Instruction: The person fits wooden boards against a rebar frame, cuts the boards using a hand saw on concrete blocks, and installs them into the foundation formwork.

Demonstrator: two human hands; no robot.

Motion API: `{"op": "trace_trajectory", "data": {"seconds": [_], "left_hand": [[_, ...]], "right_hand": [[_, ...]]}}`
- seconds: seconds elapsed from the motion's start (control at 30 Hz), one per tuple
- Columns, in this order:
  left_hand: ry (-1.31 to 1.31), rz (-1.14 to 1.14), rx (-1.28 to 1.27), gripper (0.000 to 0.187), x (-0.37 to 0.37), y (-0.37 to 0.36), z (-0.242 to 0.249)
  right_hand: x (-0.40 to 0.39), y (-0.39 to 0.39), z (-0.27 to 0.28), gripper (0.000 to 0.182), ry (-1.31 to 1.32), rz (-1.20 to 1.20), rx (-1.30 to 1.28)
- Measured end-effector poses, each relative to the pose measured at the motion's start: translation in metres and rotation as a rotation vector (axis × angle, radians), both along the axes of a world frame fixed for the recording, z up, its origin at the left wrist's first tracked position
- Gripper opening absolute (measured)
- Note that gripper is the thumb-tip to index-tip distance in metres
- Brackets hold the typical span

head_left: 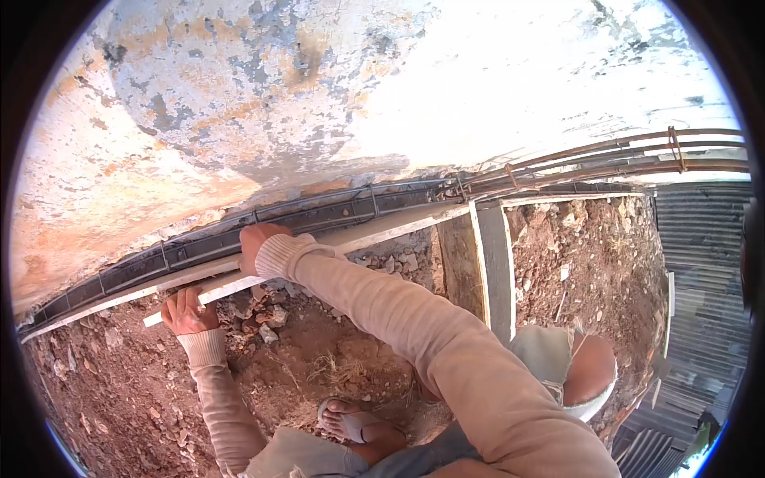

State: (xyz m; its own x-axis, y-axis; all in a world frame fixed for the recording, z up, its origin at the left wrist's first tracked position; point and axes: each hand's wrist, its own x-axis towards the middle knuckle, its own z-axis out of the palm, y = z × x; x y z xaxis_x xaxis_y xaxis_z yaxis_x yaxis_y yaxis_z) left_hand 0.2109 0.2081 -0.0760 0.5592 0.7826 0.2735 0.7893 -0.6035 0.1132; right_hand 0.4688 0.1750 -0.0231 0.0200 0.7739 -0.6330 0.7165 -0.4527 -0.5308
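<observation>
My left hand [190,312] is closed around the near end of a pale wooden strip [227,285], just outside the low formwork. Farther along, my right hand [256,244] curls over the top edge of a long wooden board [374,232] at the base of the wall. Some of its fingertips are hidden behind that edge. Beside it, a steel rebar cage [319,209] lies in the narrow dark channel between board and wall. My right forearm crosses in front of the board and hides part of it and the strip.
A peeling plastered wall [239,95] rises behind the channel. Rebar [606,163] extends to the right. A plank [462,263] and a grey bar [499,271] run from the board toward me. Rubble [267,315] covers the soil by my sandalled foot [348,418]. Corrugated sheets [701,271] stand right.
</observation>
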Motion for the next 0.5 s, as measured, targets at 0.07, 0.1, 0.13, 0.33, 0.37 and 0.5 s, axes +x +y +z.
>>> {"op": "trace_trajectory", "data": {"seconds": [0.07, 0.1, 0.13, 0.33, 0.37, 0.5], "left_hand": [[0.026, 0.006, -0.039, 0.049, 0.003, -0.003, 0.01], [0.034, 0.007, -0.064, 0.049, 0.006, -0.003, 0.015], [0.025, -0.005, -0.049, 0.046, 0.009, -0.002, 0.018], [-0.113, -0.08, 0.118, 0.035, -0.003, -0.006, 0.027], [-0.094, -0.077, 0.129, 0.035, -0.005, -0.011, 0.038], [-0.146, -0.077, 0.169, 0.036, -0.039, -0.02, 0.087]], "right_hand": [[0.007, -0.031, 0.013, 0.061, -0.006, -0.062, 0.219], [0.015, -0.047, 0.016, 0.068, -0.053, 0.001, 0.315], [0.027, -0.064, 0.015, 0.076, -0.095, 0.068, 0.419], [0.114, -0.14, -0.02, 0.051, -0.431, 0.451, 0.176], [0.111, -0.138, -0.012, 0.051, -0.429, 0.464, 0.195], [0.083, -0.164, 0.064, 0.039, -0.475, 0.578, 0.329]]}}
